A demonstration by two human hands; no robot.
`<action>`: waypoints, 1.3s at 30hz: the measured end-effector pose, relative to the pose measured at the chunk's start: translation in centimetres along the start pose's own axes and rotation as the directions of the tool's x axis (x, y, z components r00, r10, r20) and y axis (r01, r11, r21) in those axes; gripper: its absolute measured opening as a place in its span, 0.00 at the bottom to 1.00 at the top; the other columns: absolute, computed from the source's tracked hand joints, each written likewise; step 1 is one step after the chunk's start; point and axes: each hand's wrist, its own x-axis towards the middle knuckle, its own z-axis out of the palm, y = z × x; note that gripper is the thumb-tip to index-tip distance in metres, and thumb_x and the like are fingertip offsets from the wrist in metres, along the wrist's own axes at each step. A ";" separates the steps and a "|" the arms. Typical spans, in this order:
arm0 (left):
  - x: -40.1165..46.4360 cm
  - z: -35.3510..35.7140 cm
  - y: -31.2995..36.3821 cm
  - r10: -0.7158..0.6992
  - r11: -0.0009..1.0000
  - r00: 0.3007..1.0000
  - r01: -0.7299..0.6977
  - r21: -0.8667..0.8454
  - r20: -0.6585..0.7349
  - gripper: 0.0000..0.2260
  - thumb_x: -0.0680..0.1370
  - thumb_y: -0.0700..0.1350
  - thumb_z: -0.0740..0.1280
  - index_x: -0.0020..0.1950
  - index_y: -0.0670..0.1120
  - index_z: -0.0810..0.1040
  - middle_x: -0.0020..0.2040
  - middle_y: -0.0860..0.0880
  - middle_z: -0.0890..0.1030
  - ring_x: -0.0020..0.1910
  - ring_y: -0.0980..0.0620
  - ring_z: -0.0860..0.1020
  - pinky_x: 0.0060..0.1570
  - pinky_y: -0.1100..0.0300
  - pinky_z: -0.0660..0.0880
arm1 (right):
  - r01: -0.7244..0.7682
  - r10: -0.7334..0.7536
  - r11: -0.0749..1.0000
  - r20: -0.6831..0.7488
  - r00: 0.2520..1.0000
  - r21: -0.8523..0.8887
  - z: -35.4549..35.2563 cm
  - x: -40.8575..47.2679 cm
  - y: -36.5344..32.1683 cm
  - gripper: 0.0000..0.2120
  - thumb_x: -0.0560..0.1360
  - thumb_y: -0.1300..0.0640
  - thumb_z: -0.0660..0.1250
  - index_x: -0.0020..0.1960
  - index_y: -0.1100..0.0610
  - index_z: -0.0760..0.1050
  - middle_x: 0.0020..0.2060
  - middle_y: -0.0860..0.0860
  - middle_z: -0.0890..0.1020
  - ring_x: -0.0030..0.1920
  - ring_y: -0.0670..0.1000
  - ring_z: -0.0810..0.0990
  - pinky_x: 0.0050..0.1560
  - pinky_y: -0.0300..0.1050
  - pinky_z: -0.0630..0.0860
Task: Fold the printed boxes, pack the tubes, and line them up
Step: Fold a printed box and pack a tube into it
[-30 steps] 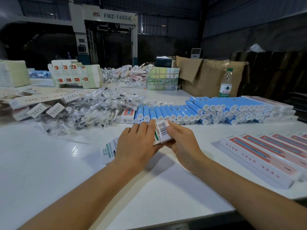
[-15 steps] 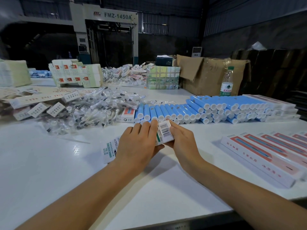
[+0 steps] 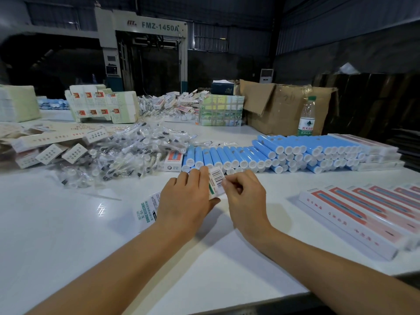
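A white printed box (image 3: 215,181) with a barcode lies across the white table (image 3: 68,235) at the centre. My left hand (image 3: 184,202) lies over the box's middle, fingers forward on top and the thumb under its right end. Only the box's left end, with green print, and its barcode end show. My right hand (image 3: 246,197) has curled fingers that pinch the barcode end. Behind my hands lies a long row of blue tubes (image 3: 272,153) with white caps, stacked higher toward the right.
Finished pink-and-white boxes (image 3: 354,219) lie in a row at the right. A heap of clear-bagged parts (image 3: 118,155) and flat box blanks (image 3: 54,142) fill the left. A water bottle (image 3: 306,117), a cardboard carton (image 3: 284,105) and more stock stand at the back.
The barcode end of the box has tipped up a little. My right hand's fingers have curled more tightly around that end. My left hand has stayed over the box.
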 end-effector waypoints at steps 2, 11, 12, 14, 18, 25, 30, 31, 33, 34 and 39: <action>0.0 0.0 -0.2 0.005 1.000 1.000 -0.005 -0.010 -0.013 0.33 0.60 0.59 0.79 0.54 0.36 0.81 0.40 0.43 0.81 0.33 0.46 0.79 0.28 0.57 0.73 | 0.001 -0.001 1.000 0.010 1.000 0.016 -0.2 0.1 0.0 0.09 0.74 0.67 0.68 0.39 0.55 0.76 0.36 0.45 0.73 0.38 0.36 0.73 0.40 0.27 0.68; -0.3 0.3 0.1 0.111 0.994 0.993 -0.111 0.006 0.036 0.34 0.65 0.62 0.75 0.58 0.36 0.79 0.41 0.44 0.81 0.35 0.47 0.79 0.31 0.57 0.73 | -0.120 0.114 0.990 0.084 0.990 0.072 -0.3 0.6 -0.1 0.09 0.74 0.67 0.67 0.41 0.54 0.77 0.38 0.47 0.74 0.35 0.35 0.73 0.40 0.26 0.68; -0.4 0.2 0.2 0.101 0.995 0.991 -0.103 0.015 0.091 0.35 0.70 0.63 0.71 0.63 0.36 0.75 0.47 0.45 0.80 0.40 0.48 0.79 0.36 0.56 0.74 | -0.131 0.123 0.989 0.095 0.988 0.076 -0.3 0.7 0.0 0.09 0.74 0.66 0.67 0.42 0.54 0.78 0.38 0.47 0.74 0.36 0.35 0.73 0.40 0.27 0.68; 0.0 0.4 0.1 0.047 0.999 0.987 -0.046 -0.007 0.154 0.35 0.77 0.65 0.57 0.74 0.41 0.60 0.61 0.47 0.74 0.55 0.48 0.75 0.48 0.56 0.71 | -0.159 0.141 0.977 0.130 0.981 0.140 -0.4 0.9 0.0 0.09 0.77 0.64 0.65 0.45 0.51 0.78 0.41 0.48 0.75 0.38 0.37 0.74 0.40 0.28 0.70; 1.8 -0.3 -1.3 -0.178 0.832 0.977 0.215 -0.511 0.121 0.29 0.77 0.67 0.53 0.71 0.51 0.62 0.60 0.50 0.73 0.56 0.50 0.74 0.48 0.54 0.71 | -0.173 0.136 0.928 0.131 0.982 0.331 -0.7 1.1 -0.4 0.10 0.80 0.55 0.61 0.56 0.39 0.71 0.49 0.44 0.77 0.46 0.40 0.76 0.46 0.36 0.73; 2.4 -0.7 -1.9 -0.341 -0.694 0.623 0.338 -0.635 0.704 0.17 0.81 0.57 0.55 0.60 0.48 0.74 0.54 0.43 0.79 0.53 0.44 0.79 0.48 0.47 0.77 | -0.126 0.048 0.986 0.527 0.849 0.113 0.7 -0.5 -0.1 0.30 0.66 0.34 0.63 0.67 0.28 0.59 0.54 0.38 0.68 0.53 0.36 0.70 0.45 0.34 0.76; 2.4 -0.1 -2.2 -0.277 -0.761 0.545 0.378 -0.527 0.791 0.18 0.81 0.57 0.56 0.53 0.44 0.75 0.53 0.39 0.81 0.51 0.41 0.81 0.49 0.45 0.78 | -0.034 0.036 0.999 0.507 0.861 -0.014 1.5 -0.3 0.4 0.31 0.69 0.39 0.63 0.71 0.36 0.62 0.51 0.39 0.66 0.57 0.43 0.68 0.43 0.30 0.73; 2.4 -0.1 -2.3 -0.273 -0.752 0.553 0.389 -0.533 0.788 0.17 0.81 0.57 0.56 0.53 0.44 0.75 0.50 0.40 0.82 0.48 0.42 0.82 0.46 0.46 0.79 | -0.033 0.041 0.999 0.513 0.857 -0.024 1.3 -0.2 0.4 0.30 0.70 0.40 0.64 0.71 0.35 0.61 0.51 0.41 0.66 0.56 0.43 0.68 0.40 0.30 0.73; 2.3 -0.2 -2.2 -0.262 -0.726 0.578 0.409 -0.553 0.773 0.16 0.81 0.57 0.56 0.52 0.46 0.76 0.45 0.43 0.84 0.47 0.44 0.83 0.45 0.47 0.80 | -0.029 0.050 0.998 0.520 0.853 -0.048 1.0 0.0 0.3 0.28 0.73 0.43 0.65 0.71 0.34 0.61 0.51 0.42 0.67 0.54 0.41 0.69 0.39 0.29 0.71; 2.2 -0.1 -2.2 -0.274 -0.692 0.593 0.425 -0.583 0.757 0.16 0.81 0.57 0.56 0.51 0.47 0.76 0.43 0.46 0.85 0.47 0.46 0.83 0.47 0.47 0.79 | -0.032 0.054 0.998 0.512 0.857 -0.053 0.8 0.1 0.2 0.28 0.74 0.45 0.66 0.71 0.34 0.61 0.51 0.43 0.68 0.53 0.40 0.69 0.40 0.27 0.69; 1.4 0.6 -3.2 -0.351 -0.466 0.592 0.562 -0.684 0.726 0.23 0.79 0.62 0.53 0.59 0.47 0.76 0.52 0.46 0.81 0.52 0.48 0.79 0.53 0.49 0.76 | 0.068 0.072 0.959 0.466 0.882 -0.276 -2.5 1.8 -0.7 0.26 0.76 0.47 0.65 0.72 0.39 0.63 0.46 0.40 0.64 0.52 0.44 0.65 0.49 0.28 0.67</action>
